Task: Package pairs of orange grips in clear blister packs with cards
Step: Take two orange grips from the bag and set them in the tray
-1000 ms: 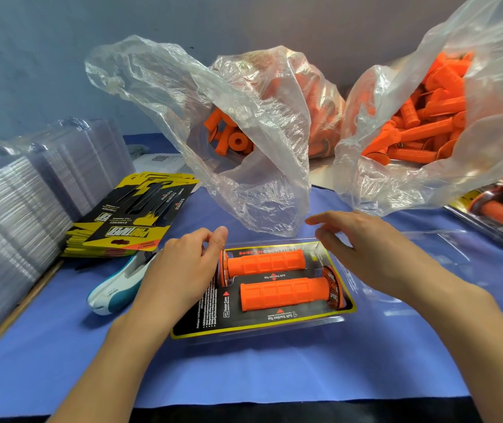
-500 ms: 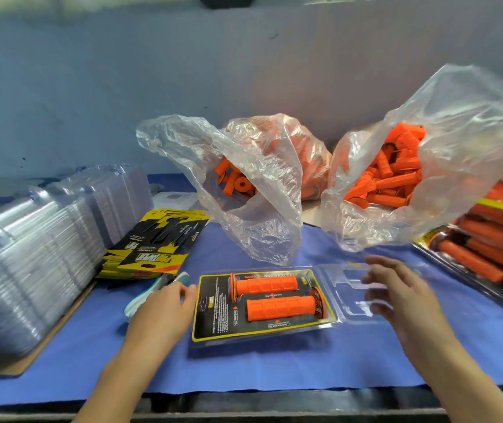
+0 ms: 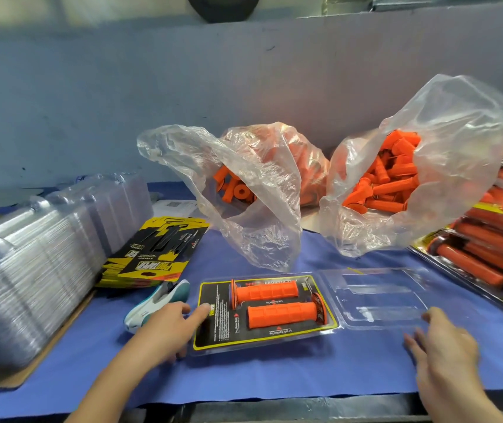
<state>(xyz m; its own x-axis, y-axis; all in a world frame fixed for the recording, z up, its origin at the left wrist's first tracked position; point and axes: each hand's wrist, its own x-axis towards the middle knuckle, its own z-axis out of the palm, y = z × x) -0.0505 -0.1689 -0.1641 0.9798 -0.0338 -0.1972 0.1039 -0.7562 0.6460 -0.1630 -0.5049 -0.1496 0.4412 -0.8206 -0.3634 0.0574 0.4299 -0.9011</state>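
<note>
Two grips lie side by side on the printed card in the open blister pack at the middle of the worktop, with its clear lid spread flat at 3 o'clock. The left hand rests at the pack's 9 o'clock edge, fingers apart and nearly straight, the forefinger touching the rim. The right hand is at the lid's 5 o'clock corner, fingers spread and holding nothing; whether they touch the plastic I cannot tell. Folding the lid over looks like the next move, and the risks sit there. The grips are round and appear to lie loose, so a quick swing could roll one off its place, and the lid's moulded hollows would then pinch it crooked or fail to snap. If the base slides under the left hand, the card may shift inside the rim. The limp bag at 12 o'clock hangs just beyond the pack and could get caught in the fold.
</note>
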